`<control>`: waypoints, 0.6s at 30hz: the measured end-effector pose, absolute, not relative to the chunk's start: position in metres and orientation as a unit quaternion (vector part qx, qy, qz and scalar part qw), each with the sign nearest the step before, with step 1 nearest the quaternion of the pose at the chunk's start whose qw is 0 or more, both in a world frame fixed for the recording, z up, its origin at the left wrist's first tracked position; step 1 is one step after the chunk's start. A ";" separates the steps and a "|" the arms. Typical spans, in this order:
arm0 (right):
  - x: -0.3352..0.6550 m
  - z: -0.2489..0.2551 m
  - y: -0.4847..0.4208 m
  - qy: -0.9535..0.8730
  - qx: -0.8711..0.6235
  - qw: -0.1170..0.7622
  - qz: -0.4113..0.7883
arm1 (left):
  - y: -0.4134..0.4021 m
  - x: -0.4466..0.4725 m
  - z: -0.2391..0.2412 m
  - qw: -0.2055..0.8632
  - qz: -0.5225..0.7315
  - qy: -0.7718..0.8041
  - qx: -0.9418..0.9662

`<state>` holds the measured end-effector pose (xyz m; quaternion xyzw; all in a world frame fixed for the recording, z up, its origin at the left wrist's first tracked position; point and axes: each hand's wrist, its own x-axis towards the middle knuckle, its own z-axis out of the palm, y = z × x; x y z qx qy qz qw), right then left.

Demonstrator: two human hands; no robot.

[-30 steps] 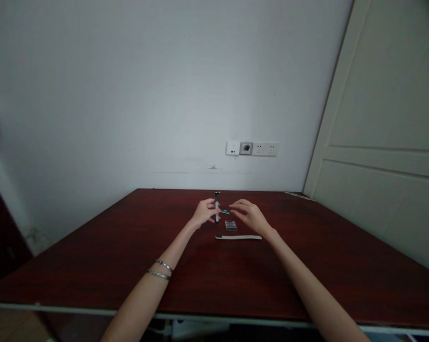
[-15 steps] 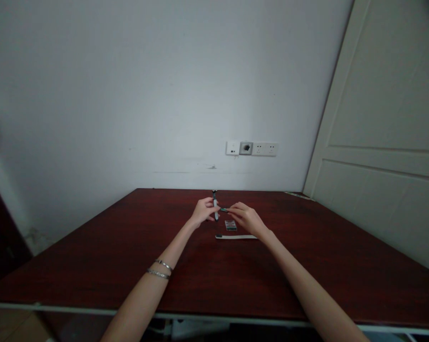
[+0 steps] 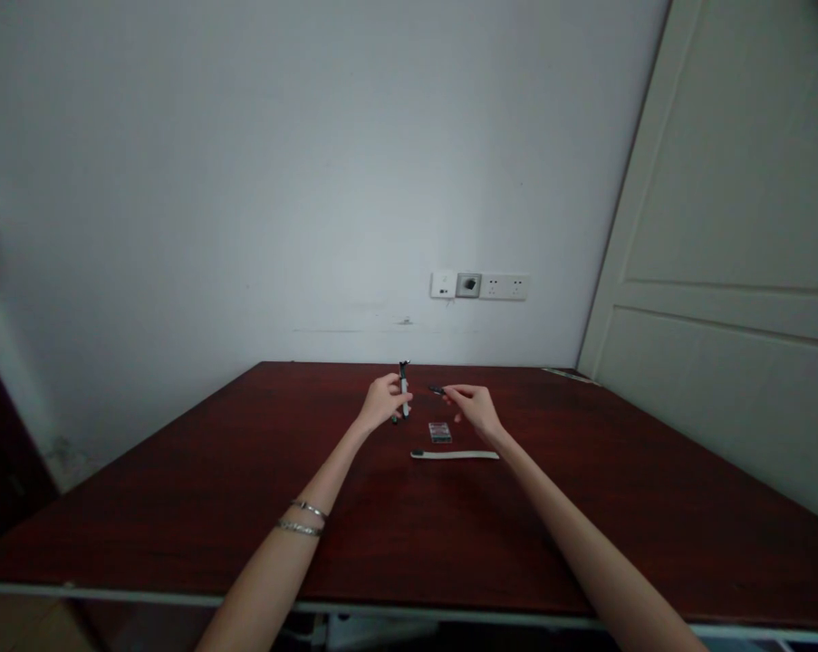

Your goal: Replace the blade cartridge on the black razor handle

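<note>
My left hand (image 3: pixel 381 403) is closed around a slim white-and-black handle (image 3: pixel 404 398), held nearly upright. Its dark top end spreads out like a fork, much like a razor handle. Between the thumb and fingers of my right hand (image 3: pixel 473 407) is a small, flat dark piece (image 3: pixel 437 390), too small to name, and a gap separates it from the handle. Below the hands, a small clear plastic case (image 3: pixel 440 433) with dark contents lies on the table. Nearer to me is a long white strip (image 3: pixel 456 455) with a dark left end, lying crosswise.
The dark red wooden table (image 3: pixel 178 507) reaches back to a pale wall. Sockets and switch plates (image 3: pixel 480 285) are fixed on that wall. A cream panelled door (image 3: pixel 727 226) stands along the right side.
My right hand has drawn the small dark piece back to the right, away from the handle. My left hand has shifted slightly left with the handle.
</note>
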<state>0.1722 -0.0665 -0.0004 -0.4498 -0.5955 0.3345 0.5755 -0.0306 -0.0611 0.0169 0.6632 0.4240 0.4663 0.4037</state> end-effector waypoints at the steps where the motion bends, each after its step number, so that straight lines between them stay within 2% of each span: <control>1: 0.173 0.000 -0.065 -0.593 -0.447 0.577 0.339 | -0.061 -0.030 0.015 0.394 0.464 0.424 0.671; 18: 0.161 0.039 -0.052 -0.649 -0.398 0.556 0.334 | -0.080 -0.007 -0.003 0.097 0.459 0.475 0.744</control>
